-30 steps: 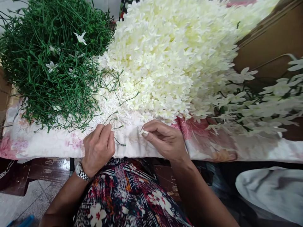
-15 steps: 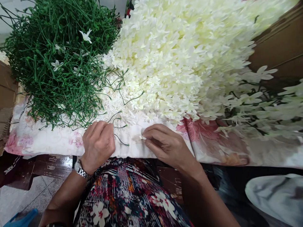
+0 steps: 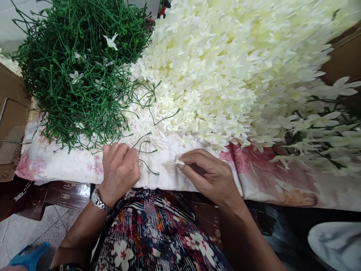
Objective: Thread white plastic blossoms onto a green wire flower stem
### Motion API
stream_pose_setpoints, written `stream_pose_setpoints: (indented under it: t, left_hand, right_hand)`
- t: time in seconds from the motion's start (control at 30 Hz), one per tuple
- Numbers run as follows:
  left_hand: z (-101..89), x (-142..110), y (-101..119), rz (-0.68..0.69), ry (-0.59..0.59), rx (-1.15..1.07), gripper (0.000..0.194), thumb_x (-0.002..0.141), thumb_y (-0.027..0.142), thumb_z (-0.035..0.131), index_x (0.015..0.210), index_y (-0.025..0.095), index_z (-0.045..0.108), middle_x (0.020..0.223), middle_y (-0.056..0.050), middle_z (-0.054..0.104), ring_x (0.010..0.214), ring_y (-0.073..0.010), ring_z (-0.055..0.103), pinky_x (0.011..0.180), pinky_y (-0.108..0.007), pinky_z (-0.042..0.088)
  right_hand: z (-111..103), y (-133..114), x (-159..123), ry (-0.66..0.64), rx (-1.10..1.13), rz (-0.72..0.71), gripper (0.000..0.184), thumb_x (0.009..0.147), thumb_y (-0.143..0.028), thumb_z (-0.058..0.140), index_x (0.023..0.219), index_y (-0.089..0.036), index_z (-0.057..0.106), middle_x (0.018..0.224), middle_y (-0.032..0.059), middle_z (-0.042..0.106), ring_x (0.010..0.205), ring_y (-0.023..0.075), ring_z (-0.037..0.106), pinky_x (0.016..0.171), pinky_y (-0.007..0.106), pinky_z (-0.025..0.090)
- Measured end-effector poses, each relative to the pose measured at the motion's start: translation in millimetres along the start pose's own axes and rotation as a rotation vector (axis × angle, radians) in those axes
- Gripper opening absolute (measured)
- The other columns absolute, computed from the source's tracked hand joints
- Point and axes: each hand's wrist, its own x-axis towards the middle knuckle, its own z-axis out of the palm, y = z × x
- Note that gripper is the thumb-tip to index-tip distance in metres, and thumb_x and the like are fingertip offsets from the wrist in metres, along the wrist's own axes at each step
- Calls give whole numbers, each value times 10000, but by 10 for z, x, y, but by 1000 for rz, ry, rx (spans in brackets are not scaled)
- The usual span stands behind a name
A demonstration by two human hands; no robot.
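Note:
My left hand [image 3: 120, 169] rests on the flowered cloth [image 3: 70, 167], fingers curled closed on a thin green stem [image 3: 148, 168] that sticks out to the right. My right hand [image 3: 208, 175] pinches a small white petal piece [image 3: 179, 162] between thumb and forefinger. Just beyond both hands lies a patch of fine white stamen pieces [image 3: 143, 126]. A big heap of cream artificial flowers [image 3: 225, 67] fills the middle and right. A tangle of green wire stems [image 3: 76, 71] sits at the left.
Finished sprays of white flowers on green stems [image 3: 324, 131] lie at the right. A brown cardboard box [image 3: 11, 113] stands at the left edge, another brown surface [image 3: 341, 56] at the upper right. A blue object [image 3: 28, 256] lies on the floor at lower left.
The view has shifted, so everything sits a little further right and lower. Both hands keep their grips and stay close together on the cloth.

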Motion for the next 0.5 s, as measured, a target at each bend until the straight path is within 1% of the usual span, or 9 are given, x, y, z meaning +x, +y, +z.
stream_pose_setpoints:
  t: [0.1,0.17,0.23,0.33,0.43,0.5]
  left_hand:
    - [79,40,87,-8,-53,84,161,763,164,441,609,165,488,640,-47,485,676,-184,406,610,-344,268]
    - [125,55,109,-25,-55,103,175,756,145,439,585,165,468,633,-47,479,673,-184,403,604,-343,264]
    - [143,49,108,-56,-37,69,180,754,130,439,579,165,463,626,-40,476,667,-176,405,612,-342,272]
    - [111,17,99,-107,38,-82,136,757,145,461,626,163,490,642,-26,493,675,-163,424,643,-342,299]
    - [51,-2,107,-130,145,-334,52,739,140,508,692,158,517,684,-18,507,696,-145,454,655,-319,345]
    - [21,5,121,-151,197,-508,40,728,121,524,705,153,525,695,-14,501,685,-126,462,623,-280,374]
  right_hand:
    - [4,-3,-3,-5,-12,8,114,705,-111,525,788,-185,549,744,33,549,705,134,523,591,258,417]
    - [7,-5,-6,-6,-14,3,114,706,-111,525,788,-185,552,746,35,552,708,135,524,594,260,419]
    - [12,-2,-9,-9,-8,-5,120,704,-105,526,792,-183,554,749,37,554,710,134,524,596,259,421]
    - [21,13,-9,-8,2,-15,129,696,-94,534,794,-175,554,750,36,551,708,130,523,596,253,420]
    - [17,29,-9,6,15,-14,135,691,-89,542,795,-173,552,752,35,551,705,127,522,586,248,414]
    - [-1,15,-13,23,36,-9,140,691,-85,545,793,-181,551,739,29,552,696,125,522,581,248,412]
